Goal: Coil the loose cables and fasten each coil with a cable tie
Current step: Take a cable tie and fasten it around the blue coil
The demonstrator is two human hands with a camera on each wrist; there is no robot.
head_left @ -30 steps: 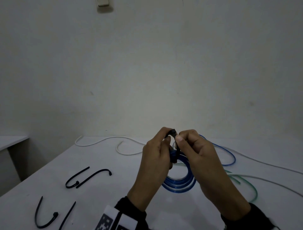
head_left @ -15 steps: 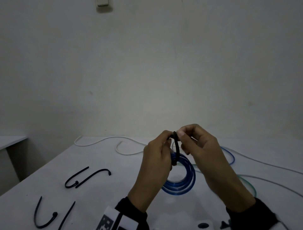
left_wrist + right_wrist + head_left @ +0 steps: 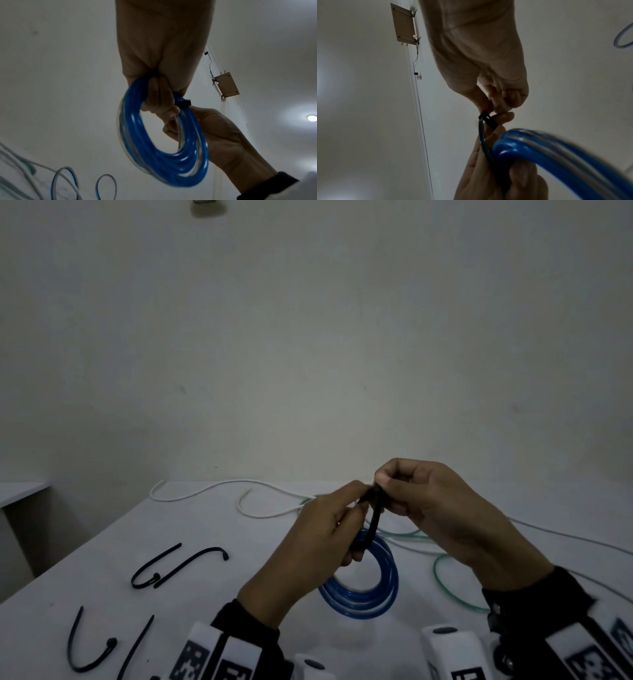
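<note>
A coil of blue cable (image 3: 376,594) hangs above the white table (image 3: 205,611). My left hand (image 3: 356,505) grips the top of the coil, fingers through the ring. A black cable tie (image 3: 375,515) loops around the coil there and rises to my right hand (image 3: 382,484), which pinches its upper end between thumb and forefinger. In the left wrist view my fingers (image 3: 159,97) curl round the blue coil (image 3: 163,148), with the tie's head (image 3: 183,103) beside them. In the right wrist view the ribbed tie (image 3: 483,142) runs from the pinch down behind the coil (image 3: 539,148).
Several spare black cable ties (image 3: 171,566) lie on the left of the table, more (image 3: 92,645) at the near left corner. A loose white cable (image 3: 222,487) runs along the far edge by the wall. A green cable (image 3: 442,577) curls at the right.
My right hand has lifted slightly up and to the right with the tie's end. The black strap now shows stretched between the pinch and the coil. The left hand stays on the coil.
</note>
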